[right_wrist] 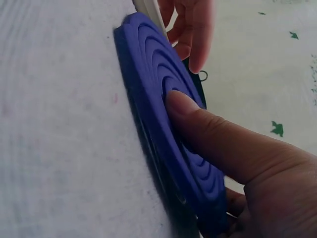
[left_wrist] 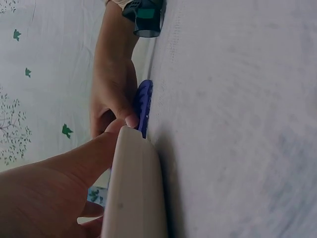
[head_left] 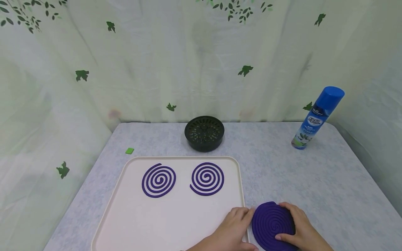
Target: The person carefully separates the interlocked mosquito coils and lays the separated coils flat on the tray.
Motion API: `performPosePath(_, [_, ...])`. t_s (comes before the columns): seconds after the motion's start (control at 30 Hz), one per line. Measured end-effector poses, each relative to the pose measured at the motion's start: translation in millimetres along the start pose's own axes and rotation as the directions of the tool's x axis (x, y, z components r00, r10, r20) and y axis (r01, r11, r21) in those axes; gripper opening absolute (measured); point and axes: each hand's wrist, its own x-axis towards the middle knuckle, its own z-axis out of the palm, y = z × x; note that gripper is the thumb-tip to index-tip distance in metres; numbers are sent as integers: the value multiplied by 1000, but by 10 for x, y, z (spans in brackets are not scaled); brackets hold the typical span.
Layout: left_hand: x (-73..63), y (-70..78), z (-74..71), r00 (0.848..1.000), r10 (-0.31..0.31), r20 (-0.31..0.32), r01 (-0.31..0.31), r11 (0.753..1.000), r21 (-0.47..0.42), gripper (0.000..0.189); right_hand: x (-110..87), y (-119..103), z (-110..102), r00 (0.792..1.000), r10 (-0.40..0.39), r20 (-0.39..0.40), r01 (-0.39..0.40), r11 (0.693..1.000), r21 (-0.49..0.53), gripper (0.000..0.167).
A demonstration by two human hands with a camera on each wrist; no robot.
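Note:
My right hand [head_left: 301, 230] grips a tightly wound purple mosquito coil [head_left: 267, 223] beside the tray's right rim. Its thumb presses on the coil's face while the fingers reach round the far edge. In the right wrist view the coil [right_wrist: 153, 79] looks thick, with its edge tilted over the table and a dark band under it. My left hand [head_left: 233, 226] lies over the right rim of the white tray [head_left: 169, 223], fingers loosely bent, fingertips right at the coil's left edge. Two loosely wound purple coils, one left [head_left: 159, 180] and one right [head_left: 207, 179], lie flat in the tray's back half.
Behind the tray stands a round black slotted holder [head_left: 204, 134]. A blue air-freshener can [head_left: 317, 118] stands at the back right. Near the tray's back left corner lies a small green square [head_left: 129, 151]. A pale leaf-print curtain [head_left: 201, 69] hangs along the table's back edge.

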Motion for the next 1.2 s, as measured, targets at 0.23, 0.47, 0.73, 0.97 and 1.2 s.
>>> performPosePath(0.23, [6, 8, 3, 1000, 10, 1, -10, 1000, 26, 91, -23, -41, -8, 1000, 14, -25, -13, 998, 53, 74])
performPosePath(0.47, [2, 9, -30, 999, 20, -31, -21, 1000, -22, 87, -23, -109, 18, 993, 8, -114, 7, 992, 128, 64])
performPosePath(0.73, [25, 21, -149, 992, -4, -126, -22, 979, -201, 82, 1, -316, -24, 981, 72, -183, -36, 981, 190, 67])
performPosePath(0.97, [28, -38, -361, 983, -65, -174, -13, 912, -410, 80, 112, -576, -117, 974, 96, -204, -50, 974, 220, 68])
performPosePath(1.2, [26, -224, -579, 946, -173, -273, -26, 801, -598, 63, 368, -815, -177, 972, -28, -231, 96, 952, 289, 65])
